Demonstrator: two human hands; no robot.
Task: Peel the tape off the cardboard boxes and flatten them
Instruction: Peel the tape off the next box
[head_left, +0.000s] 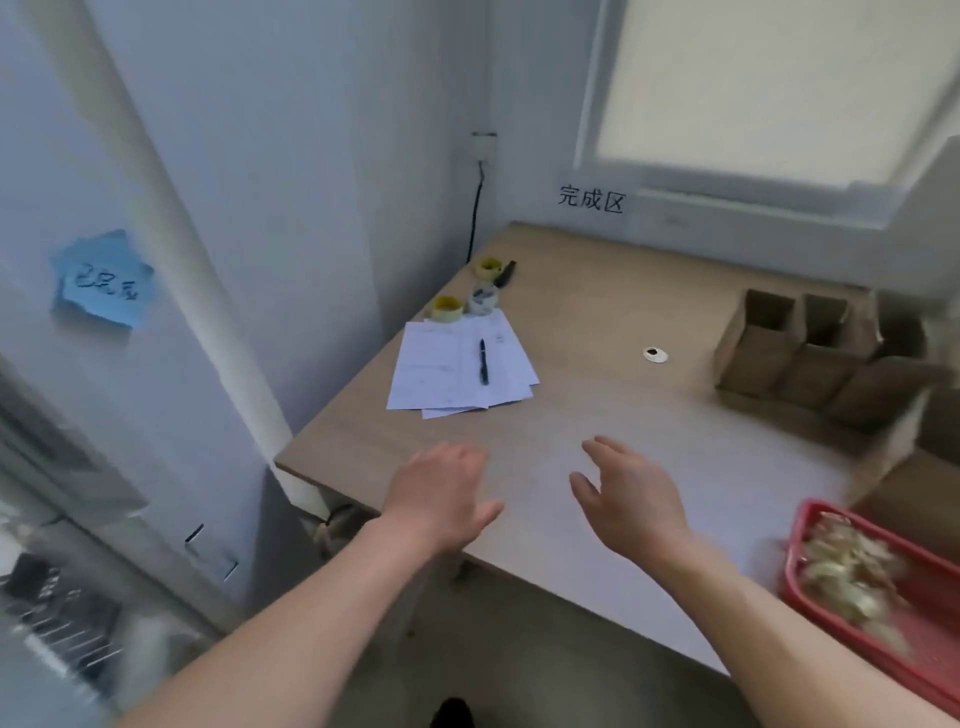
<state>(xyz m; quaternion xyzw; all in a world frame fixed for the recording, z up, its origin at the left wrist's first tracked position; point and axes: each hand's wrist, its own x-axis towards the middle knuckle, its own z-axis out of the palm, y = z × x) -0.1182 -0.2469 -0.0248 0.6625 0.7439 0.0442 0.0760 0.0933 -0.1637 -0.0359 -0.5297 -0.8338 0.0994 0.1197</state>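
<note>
Hovering empty and apart, our left hand (441, 493) and right hand (631, 499) could knock the far-right cardboard boxes (810, 358) into the red basket (810, 525) of scraps.

The wooden surface (597, 415) carries papers (447, 369) with a pen (483, 361), 2 yellow tape rolls (447, 308), open cardboard boxes (810, 353) and a red basket (883, 603).
</note>
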